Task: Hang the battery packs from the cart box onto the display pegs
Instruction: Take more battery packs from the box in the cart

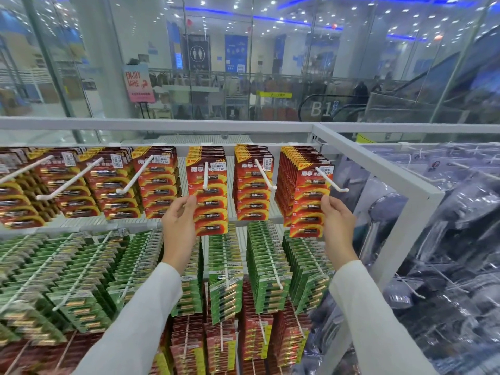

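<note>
Nearest us, two white fabric sleeves [146, 315] rise past rows of flat green carded packs [267, 266]. Our left hand [178, 226] pinches the left edge of a glossy red battery pack [209, 209], with thumb and fingers [189, 203] clamped on the card. Our right hand [338, 223] curls its fingers round the right edge of a second red pack [308, 212]. Both packs hang at the front of their stacks, seemingly threaded on slim, round white pegs [206, 175], though we cannot be sure. Behind them stand a white metal frame [162, 124] and a glass wall [221, 77].
</note>
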Motion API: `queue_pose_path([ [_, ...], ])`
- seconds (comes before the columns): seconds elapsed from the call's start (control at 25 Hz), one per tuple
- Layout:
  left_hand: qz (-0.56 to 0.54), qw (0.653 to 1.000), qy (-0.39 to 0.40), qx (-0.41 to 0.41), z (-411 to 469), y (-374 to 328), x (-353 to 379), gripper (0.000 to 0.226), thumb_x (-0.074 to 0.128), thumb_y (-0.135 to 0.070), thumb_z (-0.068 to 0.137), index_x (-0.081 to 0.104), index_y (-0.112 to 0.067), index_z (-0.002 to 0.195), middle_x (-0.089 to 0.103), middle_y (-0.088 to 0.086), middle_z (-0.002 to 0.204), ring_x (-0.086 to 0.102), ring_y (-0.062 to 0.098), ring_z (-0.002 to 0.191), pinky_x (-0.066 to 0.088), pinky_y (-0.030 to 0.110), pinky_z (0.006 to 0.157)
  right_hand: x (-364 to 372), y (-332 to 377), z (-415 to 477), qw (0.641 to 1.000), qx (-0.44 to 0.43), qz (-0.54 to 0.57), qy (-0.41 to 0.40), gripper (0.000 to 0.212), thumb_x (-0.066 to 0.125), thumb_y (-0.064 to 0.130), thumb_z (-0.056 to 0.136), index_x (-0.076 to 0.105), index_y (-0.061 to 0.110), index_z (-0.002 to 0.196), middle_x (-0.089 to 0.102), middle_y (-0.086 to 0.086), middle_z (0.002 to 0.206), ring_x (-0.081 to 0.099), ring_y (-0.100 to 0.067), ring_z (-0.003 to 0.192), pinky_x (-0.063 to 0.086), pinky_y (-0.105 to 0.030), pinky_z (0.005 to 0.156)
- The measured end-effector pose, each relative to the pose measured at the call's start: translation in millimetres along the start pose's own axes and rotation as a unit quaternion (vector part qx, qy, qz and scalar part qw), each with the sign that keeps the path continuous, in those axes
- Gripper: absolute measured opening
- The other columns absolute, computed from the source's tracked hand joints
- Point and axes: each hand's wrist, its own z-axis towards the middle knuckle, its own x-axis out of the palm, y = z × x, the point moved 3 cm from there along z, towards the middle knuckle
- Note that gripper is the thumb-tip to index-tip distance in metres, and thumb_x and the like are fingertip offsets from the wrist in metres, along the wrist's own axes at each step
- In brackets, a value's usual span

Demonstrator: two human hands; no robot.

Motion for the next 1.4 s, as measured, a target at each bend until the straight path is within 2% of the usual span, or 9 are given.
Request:
queue_pose_path([
  [0.12,0.028,1.000,-0.004,0.008,7,13,-10,0.017,0.060,-0.039,0.104,0.070,-0.029,0.114,0.076,-0.006,0.110,0.073,0.017,0.106,0.060,0.047,0.094,-2,-4,-3,0.999,-0.020,-0.023,-0.014,0.024,0.054,0.038,0.104,0.065,0.022,0.118,0.073,0.010,0.100,0.073,-0.001,0.078,0.048,-0.023,0.068],
  [0.24,0.051,0.999,-0.004,0.013,-1,23,-24,0.011,0.062,-0.037,0.103,0.068,-0.043,0.110,0.072,-0.010,0.118,0.068,0.015,0.116,0.055,0.051,0.103,-6,-12,-16,0.997,-0.035,-0.066,-0.019,0.032,0.053,0.037,0.105,0.060,0.020,0.131,0.068,0.010,0.116,0.065,-0.003,0.097,0.046,-0.023,0.078],
  [0.4,0.064,0.998,-0.012,0.005,-37,35,-45,0.012,0.061,-0.031,0.104,0.068,-0.039,0.110,0.071,-0.010,0.116,0.067,0.016,0.113,0.054,0.052,0.103,-22,-30,-51,0.989,-0.043,-0.135,-0.029,0.038,0.054,0.034,0.105,0.054,0.023,0.141,0.057,0.011,0.131,0.054,-0.007,0.118,0.039,-0.026,0.099],
  [0.68,0.053,0.986,0.122,-0.102,-154,89,-43,0.015,0.059,-0.022,0.104,0.069,-0.023,0.115,0.077,-0.008,0.108,0.074,0.013,0.101,0.055,0.035,0.091,-89,-107,-162,0.985,0.016,-0.169,-0.029,0.020,0.059,0.030,0.103,0.070,0.024,0.120,0.070,0.018,0.116,0.063,0.006,0.107,0.048,-0.010,0.088],
  [0.8,0.077,0.968,0.191,-0.145,-209,119,-33,0.021,0.060,-0.028,0.101,0.069,-0.020,0.118,0.077,-0.010,0.109,0.074,0.011,0.099,0.055,0.032,0.089,-133,-149,-212,0.976,0.078,-0.194,-0.067,0.016,0.060,0.028,0.102,0.070,0.027,0.115,0.070,0.021,0.111,0.063,0.008,0.103,0.045,-0.006,0.081],
  [0.92,0.102,0.937,0.265,-0.202,-260,154,-14,0.015,0.060,-0.024,0.102,0.070,-0.022,0.113,0.077,-0.010,0.103,0.073,0.013,0.093,0.057,0.037,0.084,-186,-185,-253,0.955,0.152,-0.227,-0.114,0.014,0.060,0.031,0.102,0.069,0.033,0.112,0.067,0.023,0.111,0.062,0.002,0.103,0.045,-0.015,0.082],
  [1.04,0.135,0.901,0.323,-0.256,-304,197,9,0.011,0.060,-0.021,0.103,0.069,-0.023,0.108,0.077,-0.006,0.099,0.073,0.022,0.093,0.057,0.041,0.084,-242,-208,-281,0.927,0.248,-0.228,-0.164,0.015,0.060,0.029,0.102,0.065,0.028,0.115,0.067,0.012,0.113,0.062,-0.011,0.103,0.046,-0.028,0.080],
  [1.2,0.171,0.861,0.364,-0.311,-354,245,51,0.007,0.062,-0.019,0.104,0.068,-0.020,0.105,0.076,0.008,0.100,0.071,0.033,0.092,0.054,0.045,0.083,-308,-229,-301,0.903,0.309,-0.218,-0.201,0.015,0.061,0.029,0.102,0.062,0.026,0.116,0.067,0.002,0.117,0.062,-0.020,0.109,0.049,-0.035,0.090],
  [1.4,0.209,0.829,0.379,-0.354,-415,279,141,0.007,0.065,-0.020,0.103,0.068,-0.024,0.108,0.074,0.004,0.113,0.070,0.022,0.103,0.053,0.040,0.092,-393,-244,-291,0.891,0.349,-0.222,-0.188,0.012,0.061,0.021,0.102,0.061,0.019,0.113,0.066,-0.001,0.110,0.063,-0.023,0.108,0.045,-0.029,0.088],
])
